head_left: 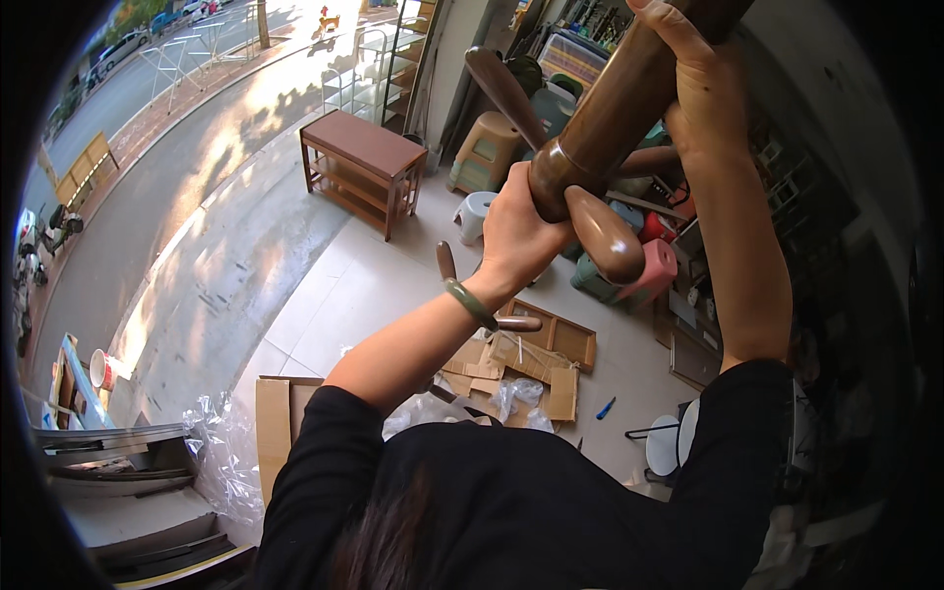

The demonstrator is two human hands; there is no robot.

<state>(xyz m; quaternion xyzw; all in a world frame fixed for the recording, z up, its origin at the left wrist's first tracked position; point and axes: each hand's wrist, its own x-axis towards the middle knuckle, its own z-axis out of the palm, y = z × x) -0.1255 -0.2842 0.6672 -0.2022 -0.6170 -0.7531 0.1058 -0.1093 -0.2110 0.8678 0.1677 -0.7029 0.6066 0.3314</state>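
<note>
A dark brown wooden coat stand [612, 110] with a thick round pole slants up to the upper right, close before me. Several rounded pegs branch off near its collar, one of them a glossy peg [608, 241] pointing toward me. Just below the collar, my left hand [524, 228] is closed around the pole; a green bangle [470, 305] circles that wrist. Higher up, my right hand [703, 103] grips the pole from its right side, thumb across the wood. Smaller brown pegs [445, 261] show farther down, beyond my left forearm.
A brown shelved bench [364, 146] stands ahead on the left. Stacked stools [487, 152] and a pink stool [654, 270] are beyond the pole. Cardboard pieces [562, 393], plastic wrap and a blue cutter [606, 407] lie on the tiled floor. A street runs along the left.
</note>
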